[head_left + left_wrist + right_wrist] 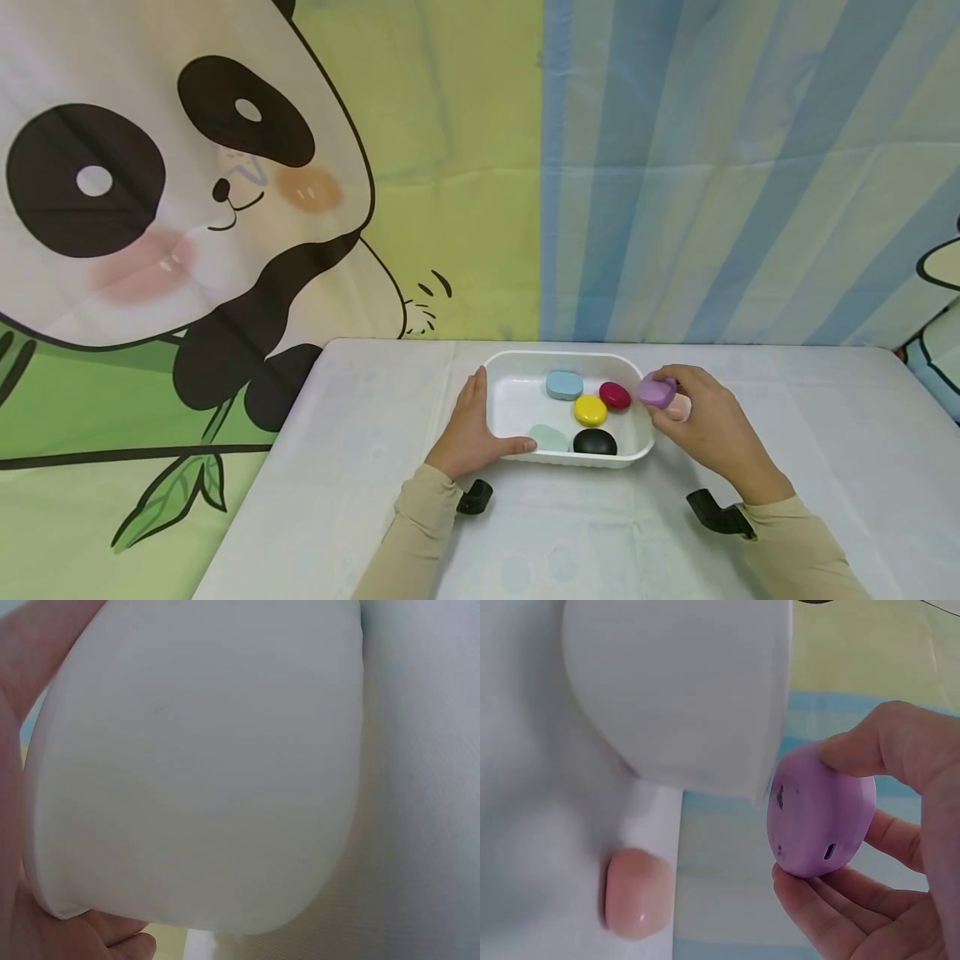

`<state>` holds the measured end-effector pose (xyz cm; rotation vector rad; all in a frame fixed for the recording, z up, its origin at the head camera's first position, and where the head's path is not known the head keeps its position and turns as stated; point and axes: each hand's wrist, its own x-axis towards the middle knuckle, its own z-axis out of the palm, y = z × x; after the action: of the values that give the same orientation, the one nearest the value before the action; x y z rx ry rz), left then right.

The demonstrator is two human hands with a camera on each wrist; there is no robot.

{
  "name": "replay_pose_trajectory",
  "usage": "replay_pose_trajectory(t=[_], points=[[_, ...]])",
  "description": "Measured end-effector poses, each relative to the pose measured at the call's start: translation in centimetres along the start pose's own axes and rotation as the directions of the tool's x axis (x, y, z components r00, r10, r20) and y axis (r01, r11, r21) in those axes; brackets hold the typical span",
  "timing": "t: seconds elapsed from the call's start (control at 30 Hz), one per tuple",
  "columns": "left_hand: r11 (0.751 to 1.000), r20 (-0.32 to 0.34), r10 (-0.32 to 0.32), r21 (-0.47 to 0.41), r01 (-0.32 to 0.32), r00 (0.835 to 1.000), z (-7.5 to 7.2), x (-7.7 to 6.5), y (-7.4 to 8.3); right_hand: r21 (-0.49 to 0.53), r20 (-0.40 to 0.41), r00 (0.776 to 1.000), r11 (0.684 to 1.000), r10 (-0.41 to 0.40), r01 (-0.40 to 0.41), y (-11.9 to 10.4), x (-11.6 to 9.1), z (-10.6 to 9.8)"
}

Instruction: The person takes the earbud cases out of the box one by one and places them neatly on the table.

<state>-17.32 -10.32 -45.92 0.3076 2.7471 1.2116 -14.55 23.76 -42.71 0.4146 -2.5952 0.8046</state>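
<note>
- Head view: right hand (707,425) holds a purple, rounded plastic case (657,391) just beside the right edge of a white rectangular plastic tray (513,404); left hand (472,435) lies along its left edge, fingers straight. Apparent step: passing the case over the right edge; from here I cannot tell which way. Next move likely calls for edge clearance.
- Left wrist view: thumb and fingers apart, touching the tray.
- Right wrist view: thumb and fingers clamped on the case, above the tabletop (525,847).

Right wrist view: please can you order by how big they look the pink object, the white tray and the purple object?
1. White tray, cut off by the frame
2. Purple object
3. Pink object

Real sizes may differ with nearness to the camera.
</note>
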Motion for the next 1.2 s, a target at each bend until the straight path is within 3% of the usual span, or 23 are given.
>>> replay_pose_trajectory(t=[0.37, 0.57, 0.77, 1.2], points=[[1.0, 0.002, -0.001, -0.005, 0.001, 1.0, 0.0, 0.0, 0.0, -0.061, 0.016, 1.0, 0.998, 0.016, -0.015, 2.8, -0.5, -1.1], [1.0, 0.004, -0.004, -0.005, 0.004, 1.0, 0.1, 0.0, 0.1, -0.071, 0.08, 0.995, 0.996, 0.064, -0.058, 4.2, -0.6, -1.6], [1.0, 0.006, -0.007, -0.014, 0.007, 1.0, 0.1, 0.1, 0.0, -0.058, 0.124, 0.99, 0.997, 0.06, -0.053, 5.8, -0.5, -1.5], [1.0, 0.007, -0.02, -0.022, 0.02, 1.0, 0.0, 0.0, 0.1, -0.087, 0.263, 0.951, 0.985, 0.165, -0.147, 7.9, -0.1, -1.4]])
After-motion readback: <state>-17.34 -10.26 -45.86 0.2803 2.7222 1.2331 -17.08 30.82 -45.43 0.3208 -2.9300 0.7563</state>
